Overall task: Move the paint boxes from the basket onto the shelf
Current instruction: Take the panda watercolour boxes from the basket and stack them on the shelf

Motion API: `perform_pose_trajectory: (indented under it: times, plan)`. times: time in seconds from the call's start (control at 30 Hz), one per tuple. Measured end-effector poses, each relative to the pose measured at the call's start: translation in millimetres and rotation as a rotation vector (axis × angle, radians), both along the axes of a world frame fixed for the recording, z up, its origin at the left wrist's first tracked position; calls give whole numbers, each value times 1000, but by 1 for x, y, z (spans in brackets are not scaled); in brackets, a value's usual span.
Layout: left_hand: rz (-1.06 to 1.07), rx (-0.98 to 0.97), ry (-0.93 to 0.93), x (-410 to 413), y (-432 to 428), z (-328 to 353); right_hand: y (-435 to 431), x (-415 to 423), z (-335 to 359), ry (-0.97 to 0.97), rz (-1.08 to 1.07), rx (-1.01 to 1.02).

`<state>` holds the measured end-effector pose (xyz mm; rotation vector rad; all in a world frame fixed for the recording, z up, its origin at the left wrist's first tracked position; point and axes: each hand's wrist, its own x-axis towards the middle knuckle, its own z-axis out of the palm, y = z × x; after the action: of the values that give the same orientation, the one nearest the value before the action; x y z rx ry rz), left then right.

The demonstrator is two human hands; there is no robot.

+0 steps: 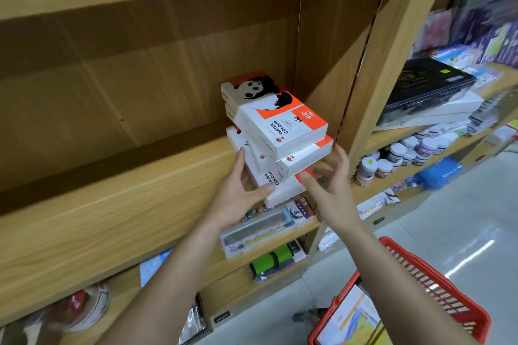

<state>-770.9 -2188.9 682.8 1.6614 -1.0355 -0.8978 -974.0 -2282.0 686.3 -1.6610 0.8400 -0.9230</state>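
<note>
Wooden shop shelving fills the view: a light-oak laminate shelf (pixel 117 204) with a plain back panel, bare apart from one stack near its right upright. Stack: three white-and-orange cardboard water-colour paint boxes (pixel 276 131), flat, piled slightly askew, the top one printed with a black-and-white panda; the lowest box overhangs the shelf's front edge. Left hand (pixel 238 190): open, fingers extended along the stack's left side, thumb laid against the front face of the bottom box; touching, not closed round it. Right hand (pixel 330 176): open, fingers spread and curved at the stack's right front corner, thumb against the bottom box's orange end; whether the fingertips touch the middle box cannot be told. Both hands thus bracket the stack, one on each side. Below: a lower shelf carrying a clear plastic pencil case (pixel 260 228) and a green-and-black roll (pixel 274 260). Right bay: small white-lidded paint jars (pixel 406 154) in rows, a black flat case (pixel 426 87) on white boxes, a blue packet (pixel 440 172). Floor: pale glossy tile (pixel 462 218). Lower right: a red plastic shopping basket (pixel 437 288) holding a colourful printed box, detail blurred.
</note>
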Motion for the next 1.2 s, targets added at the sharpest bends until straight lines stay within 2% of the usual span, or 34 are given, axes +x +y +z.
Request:
perform_pose_trajectory:
  times: [0.17, 0.3, 0.47, 0.57, 0.63, 0.73, 0.87, 1.0, 1.1, 1.2]
  plan:
    - [-55, 46, -24, 8, -6, 1, 6, -3, -33, 250, -29, -191]
    - [-111, 33, -16, 20, -13, 5, -9, 2, -35, 364, -179, -207]
    - [-135, 127, -355, 24, -41, 6, -21, 8, -34, 421, -384, -199]
    - [-101, 124, -435, 18, -67, 2, -29, 12, -25, 441, -488, -142]
    - [-104, 112, -443, 14, -82, 1, -33, 11, -18, 439, -481, -205]
    - [-109, 78, -455, 6, -101, 4, -35, 7, -11, 450, -344, -326]
    - [-101, 24, -436, 6, -119, 12, -42, 4, -7, 395, -214, -195]
    - [-128, 26, -408, 12, -122, 10, -39, 6, -1, 210, -432, -196]
    - [-139, 0, -366, 20, -119, 6, -37, 9, -1, 298, -423, -388]
    - [-113, -44, -305, 28, -111, 6, -39, 20, 1, 380, -458, -414]
